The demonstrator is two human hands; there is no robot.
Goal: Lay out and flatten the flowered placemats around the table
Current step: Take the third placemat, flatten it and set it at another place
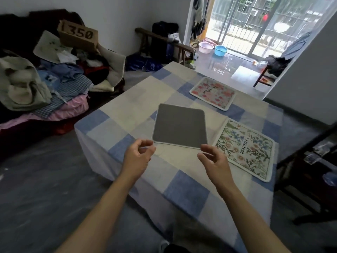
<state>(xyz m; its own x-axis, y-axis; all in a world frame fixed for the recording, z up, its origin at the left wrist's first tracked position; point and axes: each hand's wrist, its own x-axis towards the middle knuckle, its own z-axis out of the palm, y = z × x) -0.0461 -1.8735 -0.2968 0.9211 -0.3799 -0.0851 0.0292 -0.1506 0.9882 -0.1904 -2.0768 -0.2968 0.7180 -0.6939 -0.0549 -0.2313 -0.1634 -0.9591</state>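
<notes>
Head view: placemat (179,126), grey back up, near corners pinched by left hand (138,156) and right hand (214,161), extending straight ahead.

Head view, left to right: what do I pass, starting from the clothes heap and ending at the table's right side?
Clothes heap → left hand → grey-side-up placemat → BEAUTIFUL placemat. Right hand and pink flowered placemat overlap others, so omitted.

— What's on the left?
— A heap of clothes (54,79); a cardboard box (78,36) marked "350" sits on top.
— And by the balcony door (246,24)?
— A pink basin (205,47) just beside a blue basin (220,50) on the floor; a wooden chair (141,31) nearby carries a dark bag (162,39).
</notes>
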